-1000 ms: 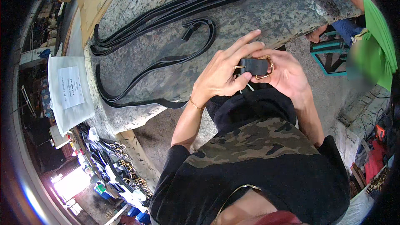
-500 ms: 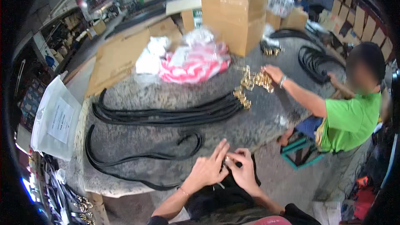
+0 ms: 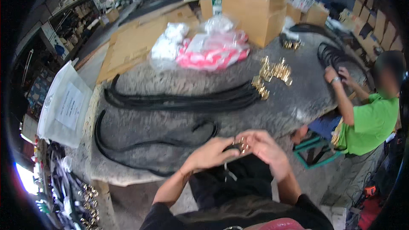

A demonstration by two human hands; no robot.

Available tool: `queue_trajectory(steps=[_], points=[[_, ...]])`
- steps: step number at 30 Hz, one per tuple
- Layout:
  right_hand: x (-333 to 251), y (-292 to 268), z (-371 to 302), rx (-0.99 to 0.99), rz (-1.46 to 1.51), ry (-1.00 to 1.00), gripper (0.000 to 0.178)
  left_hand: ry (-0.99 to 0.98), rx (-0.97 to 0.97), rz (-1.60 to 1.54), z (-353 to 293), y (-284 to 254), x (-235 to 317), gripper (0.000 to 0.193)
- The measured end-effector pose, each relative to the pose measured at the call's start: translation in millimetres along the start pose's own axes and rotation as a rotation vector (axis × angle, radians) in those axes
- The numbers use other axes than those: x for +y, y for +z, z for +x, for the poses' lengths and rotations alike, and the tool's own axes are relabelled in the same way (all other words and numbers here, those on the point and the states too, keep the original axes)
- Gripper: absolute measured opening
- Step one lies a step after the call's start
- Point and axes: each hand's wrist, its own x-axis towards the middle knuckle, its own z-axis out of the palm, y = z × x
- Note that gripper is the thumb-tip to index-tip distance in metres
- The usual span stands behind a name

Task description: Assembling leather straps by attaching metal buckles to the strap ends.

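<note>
My left hand [image 3: 211, 153] is closed on the end of a black belt strap, low in front of me at the table's near edge. My right hand [image 3: 267, 150] grips a gold buckle [image 3: 243, 144], close against the left fingers. How buckle and strap join is hidden by my fingers. Loose black straps [image 3: 128, 162] curve over the near left of the table, one running toward my left hand. Beyond them, a bundle of black belts [image 3: 183, 102] lies lengthwise, with gold buckles [image 3: 260, 89] at its right end. A pile of gold buckles [image 3: 275, 70] rests farther back.
A white plastic bin [image 3: 64, 106] stands at the left. Pink-and-white plastic bags [image 3: 213, 53] and a cardboard box [image 3: 253, 12] occupy the far side. At the right, a co-worker in a green shirt [image 3: 370, 121] handles coiled black straps [image 3: 330, 55]. Finished-looking belts [image 3: 70, 191] hang lower left.
My hands have turned, bringing the gold buckle into sight between them. The co-worker's hand has left the buckle pile and moved to the coiled straps. The whole view has shifted slightly.
</note>
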Motion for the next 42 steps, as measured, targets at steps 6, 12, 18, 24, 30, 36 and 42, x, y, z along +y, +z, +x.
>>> queue_trajectory(steps=[6, 12, 18, 24, 30, 36, 42], points=[[-19.7, 8.6, 3.1, -0.042, -0.471, -0.081, 0.015, -0.303, -0.037, -0.238, -5.7, 1.8, 2.3, 0.035], [-11.7, 6.4, 8.6, 0.085, -0.378, -0.165, 0.018, -0.326, -0.031, -0.461, -5.0, -1.9, -2.6, 0.032], [-5.1, 7.5, -1.0, 0.201, -0.302, -0.239, 0.016, -0.299, -0.027, -0.253, -8.1, -3.4, -6.7, 0.030], [-11.0, -2.5, -10.7, 0.156, -0.345, -0.252, 0.022, -0.146, -0.002, -0.115, -1.2, -0.7, -2.5, 0.030], [-18.3, -0.8, -4.9, 0.031, -0.365, -0.083, 0.025, -0.389, -0.160, -0.161, 0.2, -3.7, 6.3, 0.031], [-7.0, -0.1, -2.7, -0.129, -0.700, 0.057, 0.020, -0.412, -0.142, -0.018, -8.5, -12.0, -0.5, 0.035], [7.3, 1.0, -13.7, 0.024, -0.393, -0.125, 0.017, -0.428, -0.246, -0.336, -42.9, -18.8, -12.8, 0.033]])
